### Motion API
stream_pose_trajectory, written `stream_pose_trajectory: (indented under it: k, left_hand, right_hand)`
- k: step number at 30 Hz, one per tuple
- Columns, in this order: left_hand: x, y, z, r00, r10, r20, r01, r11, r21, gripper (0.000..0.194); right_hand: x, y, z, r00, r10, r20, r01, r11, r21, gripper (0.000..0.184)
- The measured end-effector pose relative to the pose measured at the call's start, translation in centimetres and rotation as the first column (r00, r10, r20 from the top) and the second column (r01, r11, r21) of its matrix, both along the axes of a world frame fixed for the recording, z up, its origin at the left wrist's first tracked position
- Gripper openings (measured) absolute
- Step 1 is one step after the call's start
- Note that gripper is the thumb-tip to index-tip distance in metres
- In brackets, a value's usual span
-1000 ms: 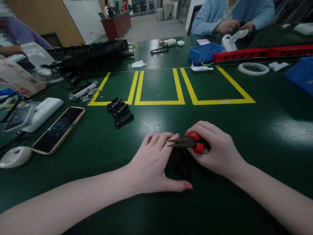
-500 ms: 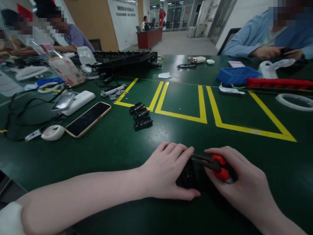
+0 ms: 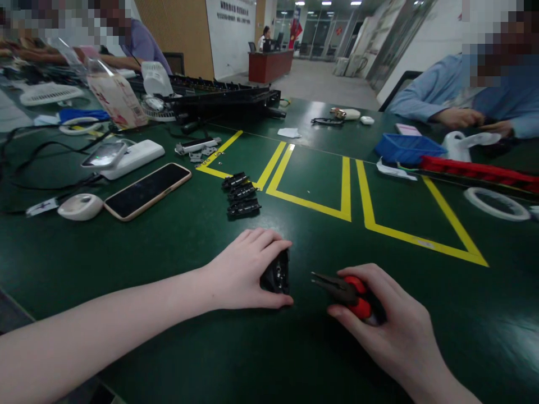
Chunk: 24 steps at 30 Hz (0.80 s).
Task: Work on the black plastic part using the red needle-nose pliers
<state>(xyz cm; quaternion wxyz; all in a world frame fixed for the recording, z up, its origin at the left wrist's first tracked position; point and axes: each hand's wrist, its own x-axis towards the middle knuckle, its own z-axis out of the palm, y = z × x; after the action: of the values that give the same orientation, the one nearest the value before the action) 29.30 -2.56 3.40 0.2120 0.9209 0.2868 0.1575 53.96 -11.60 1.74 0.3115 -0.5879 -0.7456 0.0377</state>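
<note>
My left hand [image 3: 256, 269] is closed around a black plastic part [image 3: 278, 274] on the green table, fingers along its far side and thumb along its near side. Some small metal bits show inside the part; its left portion is hidden under the palm. Needle-nose pliers [image 3: 343, 290] with red handles are gripped in my right hand [image 3: 387, 314]. Their jaws point left, slightly parted, a short way from the black part and not touching it. Beyond my left hand lie several similar black parts [image 3: 243, 207] in a loose row.
Yellow tape [image 3: 309, 203] marks areas on the table. A phone [image 3: 148, 191], a white mouse-shaped thing [image 3: 80, 207] and a power bank [image 3: 133, 159] lie left. On the right are a blue tray [image 3: 408, 148] and a tape roll [image 3: 497, 203]. A person in blue [image 3: 433, 95] sits across.
My left hand and the black part have shifted left. The pliers have drawn away from the part, their tips now in the open. The camera view has also turned slightly.
</note>
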Motion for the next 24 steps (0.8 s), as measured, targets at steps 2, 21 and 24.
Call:
stream_pose_trajectory:
  k: [2, 21, 24]
  left_hand:
    - [0.09, -0.11, 0.22, 0.995, -0.024, 0.093, 0.032, 0.996, -0.079, 0.072]
    - [-0.35, -0.74, 0.25, 0.934, -0.128, 0.334, 0.165, 0.983, -0.085, 0.078]
    - [-0.37, -0.49, 0.19, 0.936, -0.134, 0.326, 0.161, 0.986, -0.055, 0.079]
  right_hand:
    - [0.22, 0.05, -0.20, 0.999, 0.046, 0.012, -0.046, 0.999, 0.000, 0.035]
    - [-0.23, -0.28, 0.25, 0.969, 0.194, 0.150, -0.210, 0.973, 0.099, 0.031]
    - [-0.26, -0.40, 0.23, 0.964, 0.202, 0.173, -0.223, 0.969, 0.110, 0.032]
